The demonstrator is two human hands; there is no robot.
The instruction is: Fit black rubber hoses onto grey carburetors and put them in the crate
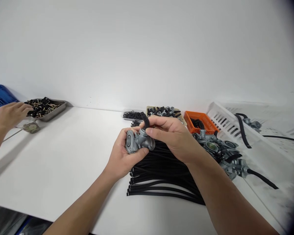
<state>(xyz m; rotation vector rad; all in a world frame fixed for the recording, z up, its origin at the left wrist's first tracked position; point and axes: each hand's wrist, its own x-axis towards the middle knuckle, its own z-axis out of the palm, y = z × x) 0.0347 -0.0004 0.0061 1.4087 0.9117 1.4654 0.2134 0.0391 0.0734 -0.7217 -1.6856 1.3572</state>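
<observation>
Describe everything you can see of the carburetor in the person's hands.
The carburetor looks like dull gray cast metal, with a round flanged opening at its left end and a rounded chamber at its right. A short, black, rubber-like tube rises from its top, leaning left; how firmly it sits is unclear. The left hand cradles the body; the right hand's fingers pinch near the tube's base.

The desk [71,156] is white, the basket [203,115] orange, the crate [0,94] blue, the hoses [161,169] black, the carburetor [139,142] grey.
</observation>
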